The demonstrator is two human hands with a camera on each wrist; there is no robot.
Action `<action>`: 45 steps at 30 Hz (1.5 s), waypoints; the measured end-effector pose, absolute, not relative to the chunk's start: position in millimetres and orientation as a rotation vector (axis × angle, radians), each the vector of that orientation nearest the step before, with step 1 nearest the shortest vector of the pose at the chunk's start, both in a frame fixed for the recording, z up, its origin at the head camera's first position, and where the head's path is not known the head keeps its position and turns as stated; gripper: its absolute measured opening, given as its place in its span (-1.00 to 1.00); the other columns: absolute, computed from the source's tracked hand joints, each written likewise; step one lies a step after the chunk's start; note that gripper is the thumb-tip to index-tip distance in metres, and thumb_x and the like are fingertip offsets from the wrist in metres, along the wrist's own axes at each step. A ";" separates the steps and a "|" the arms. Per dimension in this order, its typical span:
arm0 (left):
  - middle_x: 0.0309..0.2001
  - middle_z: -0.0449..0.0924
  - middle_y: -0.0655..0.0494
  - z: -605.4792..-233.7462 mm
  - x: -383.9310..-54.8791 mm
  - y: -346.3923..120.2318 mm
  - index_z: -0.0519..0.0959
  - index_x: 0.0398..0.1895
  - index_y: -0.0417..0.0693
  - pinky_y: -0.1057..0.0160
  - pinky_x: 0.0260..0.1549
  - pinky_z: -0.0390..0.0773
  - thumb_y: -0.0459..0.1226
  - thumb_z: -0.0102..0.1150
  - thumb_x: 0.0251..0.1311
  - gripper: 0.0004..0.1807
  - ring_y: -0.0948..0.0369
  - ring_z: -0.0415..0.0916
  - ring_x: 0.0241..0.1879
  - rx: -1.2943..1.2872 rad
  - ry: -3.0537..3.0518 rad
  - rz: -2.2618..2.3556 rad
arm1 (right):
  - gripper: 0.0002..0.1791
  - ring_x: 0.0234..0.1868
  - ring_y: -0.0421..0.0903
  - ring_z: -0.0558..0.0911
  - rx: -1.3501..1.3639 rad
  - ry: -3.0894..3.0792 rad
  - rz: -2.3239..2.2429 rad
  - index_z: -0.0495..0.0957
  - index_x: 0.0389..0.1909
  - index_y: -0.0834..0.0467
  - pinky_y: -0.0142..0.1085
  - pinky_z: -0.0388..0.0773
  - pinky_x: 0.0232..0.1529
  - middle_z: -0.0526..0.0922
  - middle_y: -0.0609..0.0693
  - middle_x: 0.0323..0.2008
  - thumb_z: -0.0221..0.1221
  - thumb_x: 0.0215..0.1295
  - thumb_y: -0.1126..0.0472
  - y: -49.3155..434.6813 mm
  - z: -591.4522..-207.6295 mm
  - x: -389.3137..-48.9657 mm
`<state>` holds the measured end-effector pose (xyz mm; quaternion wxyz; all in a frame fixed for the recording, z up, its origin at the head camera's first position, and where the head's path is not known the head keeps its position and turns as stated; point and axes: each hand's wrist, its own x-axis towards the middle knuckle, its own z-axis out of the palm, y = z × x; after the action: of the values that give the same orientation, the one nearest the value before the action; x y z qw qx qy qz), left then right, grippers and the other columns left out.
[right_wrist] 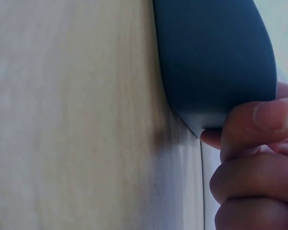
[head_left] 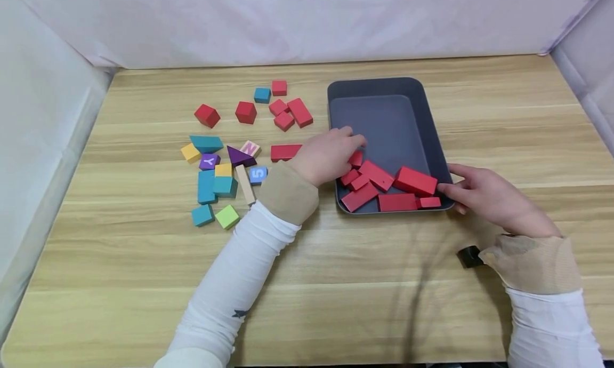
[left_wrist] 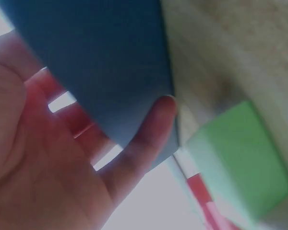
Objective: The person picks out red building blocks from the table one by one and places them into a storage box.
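Toward the table's [head_left: 355, 293] right edge, a right hand [head_left: 496, 197] grips the near right corner of a dark tray [head_left: 379, 117] between thumb and fingers. Red blocks [head_left: 416, 180] lie in its near end. A left hand [head_left: 327, 156] reaches over its left rim, fingers bent; whether they grip anything is unclear. Red cubes [head_left: 246, 112] sit toward the far edge.

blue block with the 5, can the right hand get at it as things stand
Probably not: the right hand holds the tray at its near right corner, and the tray and the left hand lie between it and the blue block, with the left tan cuff close beside the block.
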<state>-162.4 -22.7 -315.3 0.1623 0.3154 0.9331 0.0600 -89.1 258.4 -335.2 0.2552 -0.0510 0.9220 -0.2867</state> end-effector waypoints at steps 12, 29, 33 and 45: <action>0.09 0.35 0.13 -275.7 -169.5 -59.0 0.33 0.18 0.09 0.31 -0.15 0.40 -0.18 0.03 0.17 -0.54 0.27 0.36 -0.04 0.749 2.649 0.420 | -0.35 -0.62 -0.08 0.40 -0.129 2.506 -0.806 0.12 0.28 0.14 -0.34 0.20 -0.39 0.41 0.01 -0.71 -0.04 0.26 -0.11 258.7 -336.2 -89.6; 0.03 0.40 0.06 -287.6 -184.4 -84.1 0.37 0.13 0.02 0.14 -0.12 0.42 -0.16 0.11 0.09 -0.52 0.16 0.35 -0.07 0.475 2.642 0.349 | -0.42 -0.61 -0.09 0.42 -0.102 2.503 -0.850 0.18 0.24 0.08 -0.39 0.21 -0.38 0.41 0.03 -0.71 -0.03 0.26 -0.09 255.6 -333.9 -85.7; -0.05 0.44 0.05 -296.4 -186.6 -89.2 0.42 0.06 -0.01 0.14 -0.21 0.45 -0.17 0.13 0.06 -0.56 0.16 0.36 -0.17 0.426 2.625 0.340 | -0.39 -0.62 -0.07 0.43 -0.122 2.477 -0.864 0.13 0.27 0.11 -0.40 0.22 -0.39 0.40 0.02 -0.71 -0.04 0.28 -0.07 256.2 -332.9 -86.1; -0.24 0.39 0.10 -300.2 -184.8 -90.9 0.45 -0.11 0.02 0.21 -0.35 0.46 -0.25 0.22 -0.01 -0.66 0.16 0.34 -0.24 0.439 2.551 0.362 | -0.40 -0.61 -0.08 0.44 -0.108 2.486 -0.885 0.14 0.27 0.12 -0.40 0.24 -0.40 0.40 0.02 -0.72 -0.02 0.28 -0.03 255.6 -335.7 -85.9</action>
<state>-184.8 -90.9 -300.2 0.2611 0.1621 0.9422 0.1337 -85.9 255.6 -335.7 0.2474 -0.0396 0.9120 -0.3248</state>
